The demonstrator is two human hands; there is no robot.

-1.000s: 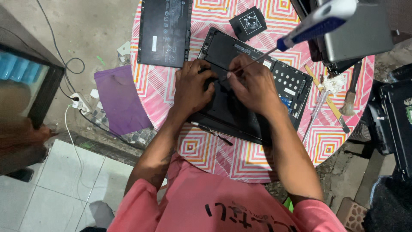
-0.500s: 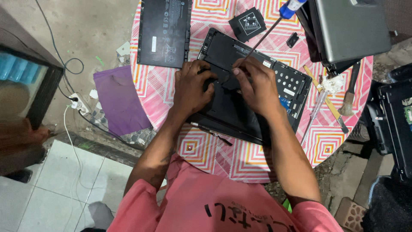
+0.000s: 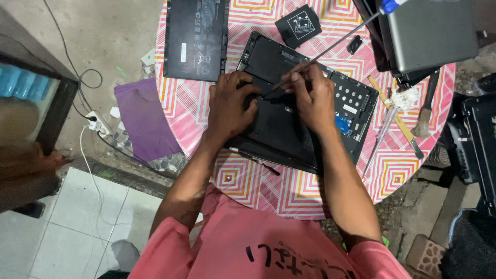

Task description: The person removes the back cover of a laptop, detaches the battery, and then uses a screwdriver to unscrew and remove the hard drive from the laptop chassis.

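On the round table, left to right:
Floor: grey concrete beside white tiles; a flat purple sheet (image 3: 146, 120) and a white power strip (image 3: 97, 122) with cables lie beside the table.
Table: pink cloth (image 3: 248, 178) printed with nested square patterns.
Battery pack: flat black matte rectangle (image 3: 197, 37) at the far left of the table, well apart from the hands.
Left hand: palm down (image 3: 231, 109), fingers curled and pressed on the black panel of the laptop base; it grips nothing, only bears down.
Laptop base: opened black underside (image 3: 289, 129) at the table's middle, hard plastic with round holes and a small blue component toward its right end.
Right hand: arched (image 3: 311, 96), fingertips pinched narrow around the thin metal shaft of a screwdriver.
Screwdriver: long shaft (image 3: 330, 49) slanting up to a blue and white handle; tip touching the base between the hands.
Square cover: small black plate (image 3: 298, 25) beyond the base.
Grey laptop: closed, smooth lid (image 3: 431, 33) at far right.
Brush: wooden handle (image 3: 426, 111) near the table's right edge.
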